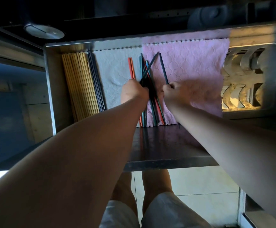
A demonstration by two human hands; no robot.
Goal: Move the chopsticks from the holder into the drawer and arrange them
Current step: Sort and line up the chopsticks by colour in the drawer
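Observation:
An open steel drawer [49, 83] is lined with a white cloth [114, 69] and a pink cloth [188, 63]. Yellow chopsticks [78, 84] lie in a neat row at its left wall, with dark chopsticks [96, 83] beside them. A loose pile of red, teal and dark chopsticks [152, 104] lies in the middle. My left hand [134, 91] grips a dark chopstick [149, 66] that slants up to the right. My right hand [173, 92] pinches another dark chopstick [163, 69] by its near end. The holder is not in view.
Curved metal pieces [242, 76] fill the drawer's right compartment. The drawer's front panel [167, 145] juts toward me over a tiled floor [200, 183]. A round metal lid [43, 31] sits in the dark at the upper left. My legs stand below the drawer.

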